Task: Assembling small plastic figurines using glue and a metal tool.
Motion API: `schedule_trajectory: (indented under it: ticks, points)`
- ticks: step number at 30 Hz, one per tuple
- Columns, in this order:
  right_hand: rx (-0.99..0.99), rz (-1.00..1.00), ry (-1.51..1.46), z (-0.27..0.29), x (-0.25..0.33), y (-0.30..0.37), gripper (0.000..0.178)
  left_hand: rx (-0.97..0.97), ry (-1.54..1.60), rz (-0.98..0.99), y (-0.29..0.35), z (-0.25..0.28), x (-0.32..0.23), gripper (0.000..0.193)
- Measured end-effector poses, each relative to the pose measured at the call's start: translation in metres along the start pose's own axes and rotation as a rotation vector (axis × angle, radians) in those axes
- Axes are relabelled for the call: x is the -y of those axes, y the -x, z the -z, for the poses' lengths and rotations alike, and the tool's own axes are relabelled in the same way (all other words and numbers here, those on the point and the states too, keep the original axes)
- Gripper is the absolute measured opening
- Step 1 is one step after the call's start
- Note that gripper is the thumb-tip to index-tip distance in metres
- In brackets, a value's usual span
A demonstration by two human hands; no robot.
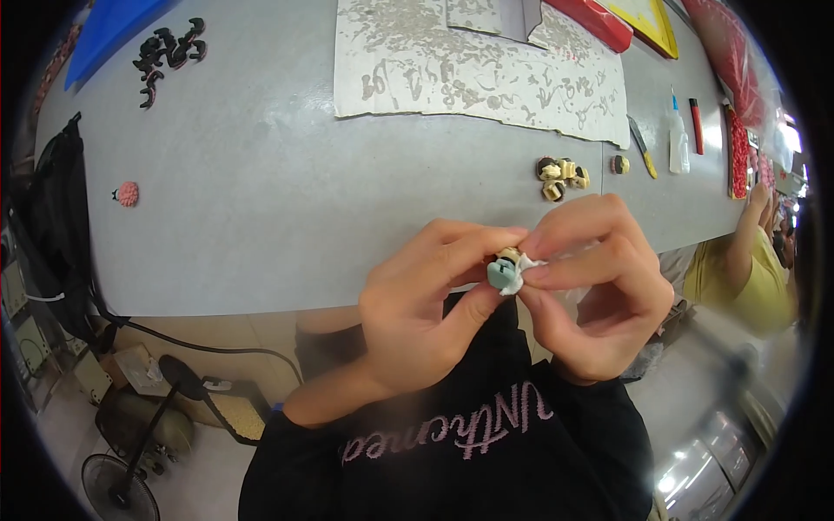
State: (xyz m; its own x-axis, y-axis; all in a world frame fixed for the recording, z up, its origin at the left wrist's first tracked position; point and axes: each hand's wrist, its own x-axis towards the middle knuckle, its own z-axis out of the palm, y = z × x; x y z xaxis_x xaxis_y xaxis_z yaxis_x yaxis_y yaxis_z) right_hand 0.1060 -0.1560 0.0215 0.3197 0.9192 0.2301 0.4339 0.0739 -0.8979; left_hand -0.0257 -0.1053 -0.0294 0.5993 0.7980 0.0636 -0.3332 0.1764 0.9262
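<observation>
Between my fingertips, just off the table's near edge, is a small figure piece with a pale green part and a cream part. My left hand grips it between thumb and forefinger. A bit of white, soft-looking material, perhaps tissue or cloth, is pinched in my right hand and pressed against the piece's right side. Beyond my right hand lies a cluster of small cream-and-dark pieces, with a single similar piece to its right.
On the grey table are curved dark pieces, a pink piece, a glue-spotted cardboard sheet, a yellow-handled knife, a clear bottle and a red-and-black stick. A person in yellow sits at right.
</observation>
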Motion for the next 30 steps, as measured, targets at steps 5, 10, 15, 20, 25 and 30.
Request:
schedule_trajectory:
  ticks: [5,10,15,20,25,30]
  points:
    - [-0.015,-0.045,-0.101,0.002,-0.004,0.002,0.015,-0.014,-0.018,0.028,0.0,-0.003,-0.003,0.027]
    - [0.017,0.001,-0.1,0.008,-0.003,-0.003,0.02,-0.046,0.08,0.158,0.001,-0.006,-0.008,0.023]
    - [-0.001,-0.074,-0.183,0.006,-0.003,0.0,0.02,-0.03,0.157,0.198,0.002,-0.004,-0.008,0.023]
    - [-0.071,-0.078,-0.211,0.001,-0.006,0.002,0.017,-0.001,0.199,0.188,0.002,0.0,-0.006,0.024]
    - [-0.197,-0.053,-0.252,0.01,-0.009,0.001,0.02,0.003,0.256,0.273,-0.002,0.001,-0.014,0.026]
    - [-0.001,0.294,0.014,-0.001,0.0,-0.003,0.028,0.035,0.199,0.158,-0.002,0.005,-0.004,0.026]
